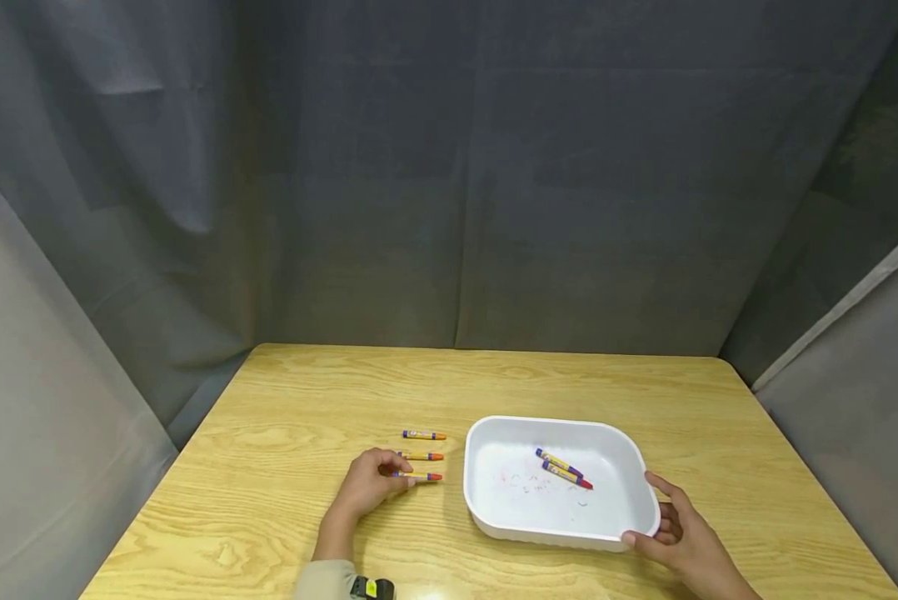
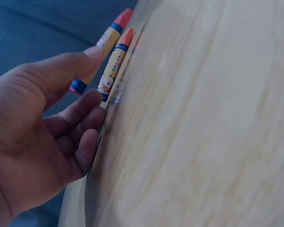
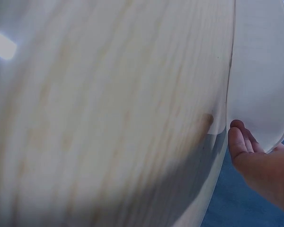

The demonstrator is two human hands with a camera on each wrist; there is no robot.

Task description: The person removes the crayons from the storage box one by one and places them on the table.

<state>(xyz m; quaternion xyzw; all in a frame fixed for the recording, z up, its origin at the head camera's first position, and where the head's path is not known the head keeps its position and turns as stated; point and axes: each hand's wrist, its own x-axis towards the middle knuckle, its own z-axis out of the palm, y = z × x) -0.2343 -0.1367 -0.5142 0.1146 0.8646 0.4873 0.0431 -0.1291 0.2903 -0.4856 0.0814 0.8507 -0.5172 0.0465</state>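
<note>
Crayons lie in a short row on the wooden table (image 1: 284,500), three of them left of the white tray (image 1: 479,508), each with an orange or red tip pointing toward it. The nearest crayon (image 1: 419,477) is the one my left hand (image 1: 366,487) is on: my thumb and fingertips close round its blue end, though from the head view I cannot tell whether it has left the wood. In the left wrist view my index finger (image 2: 61,71) lies along one crayon (image 2: 102,47) with the others curled loosely under it. To do this well I judge I should pinch near the middle of the wrapper, so it does not swivel, and keep my knuckles off the middle crayon (image 1: 422,456) just beyond it; the far crayon (image 1: 423,435) sits well clear.

Two more crayons (image 1: 563,468) lie crossed inside the tray, among faint coloured marks on its floor.

My right hand (image 1: 681,537) steadies the tray at its near right corner, thumb on the rim, fingers relaxed against the outer wall. My left forearm comes in low from the table's near edge, wrist straight.
</note>
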